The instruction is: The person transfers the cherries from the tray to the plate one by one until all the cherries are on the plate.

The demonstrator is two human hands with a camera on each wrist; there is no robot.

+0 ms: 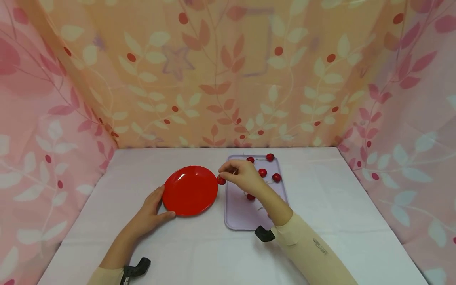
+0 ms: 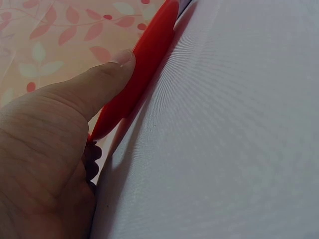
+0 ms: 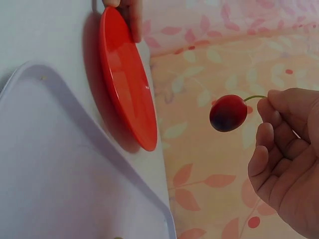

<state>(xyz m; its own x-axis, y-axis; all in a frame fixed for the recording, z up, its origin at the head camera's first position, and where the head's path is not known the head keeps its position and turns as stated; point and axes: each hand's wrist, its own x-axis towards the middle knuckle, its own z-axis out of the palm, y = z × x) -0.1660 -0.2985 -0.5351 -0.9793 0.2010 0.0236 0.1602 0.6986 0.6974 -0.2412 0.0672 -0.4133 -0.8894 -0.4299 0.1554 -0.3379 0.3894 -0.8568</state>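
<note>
One glossy red cherry [image 3: 228,113], green curved stem [image 3: 255,96].

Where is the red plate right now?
In the head view, the red plate is just left of the purple tray, with the person's left hand gripping its left edge.

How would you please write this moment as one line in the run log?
left hand: grips red plate by rim | right hand: pinches cherry by stem | lavender tray: holds other cherries

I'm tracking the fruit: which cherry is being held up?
The cherry whose stem the right hand pinches; the others in view lie on the tray.
</note>
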